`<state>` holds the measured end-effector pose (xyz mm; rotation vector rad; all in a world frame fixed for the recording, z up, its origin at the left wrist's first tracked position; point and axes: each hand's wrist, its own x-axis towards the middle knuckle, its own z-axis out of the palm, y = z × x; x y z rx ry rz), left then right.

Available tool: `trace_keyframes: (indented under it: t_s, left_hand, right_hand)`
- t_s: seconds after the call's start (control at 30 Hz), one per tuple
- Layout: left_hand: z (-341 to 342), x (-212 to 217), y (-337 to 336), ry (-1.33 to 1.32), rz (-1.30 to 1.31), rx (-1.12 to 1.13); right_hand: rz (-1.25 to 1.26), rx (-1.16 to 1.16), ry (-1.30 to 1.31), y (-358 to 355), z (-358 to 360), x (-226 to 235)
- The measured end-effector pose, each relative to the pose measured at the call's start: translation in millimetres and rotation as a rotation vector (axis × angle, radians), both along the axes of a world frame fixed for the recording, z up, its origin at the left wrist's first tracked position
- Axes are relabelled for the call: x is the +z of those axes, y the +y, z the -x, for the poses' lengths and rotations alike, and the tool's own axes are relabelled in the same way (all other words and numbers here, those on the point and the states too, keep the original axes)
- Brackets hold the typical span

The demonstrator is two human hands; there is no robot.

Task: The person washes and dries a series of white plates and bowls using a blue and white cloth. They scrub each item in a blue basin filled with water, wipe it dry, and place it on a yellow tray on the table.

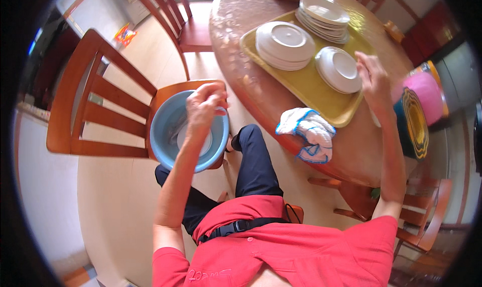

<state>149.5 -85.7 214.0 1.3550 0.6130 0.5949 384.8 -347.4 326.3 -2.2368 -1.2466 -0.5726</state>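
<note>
Over the blue basin (157,132) my left hand (205,103) hangs with its fingers curled in. A small pale spot shows at its fingertips, but I cannot make out what it is. The basin rests on a chair seat, and a white dish (203,142) lies inside it, partly hidden by my forearm. My right hand (372,76) is closed above the right edge of the yellow tray (306,97), with nothing visible in it. Nearest to it is a low pile of upside-down white dishes (338,69). Two more white dish stacks (285,43) (324,18) stand on the tray.
A crumpled white cloth with blue edging (310,134) lies near the round table's (233,51) edge. Wooden chairs (108,76) (193,36) stand around it. At the right are a pink container (424,96) and nested yellow-rimmed containers (414,124). An orange packet (124,35) lies on the floor.
</note>
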Motion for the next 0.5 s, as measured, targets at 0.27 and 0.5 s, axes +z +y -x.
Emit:
trace_keyframes:
  t_s: [0.27,0.5]
  left_hand:
    - [153.5,-218.1,94.3,0.793,-0.549,0.285]
    - [138.8,-259.5,75.2,0.985,-0.437,0.269]
  right_hand:
    - [0.116,0.529,0.041,38.1,156.8,-18.2]
    - [0.175,0.605,0.134,61.5,188.4,-45.1]
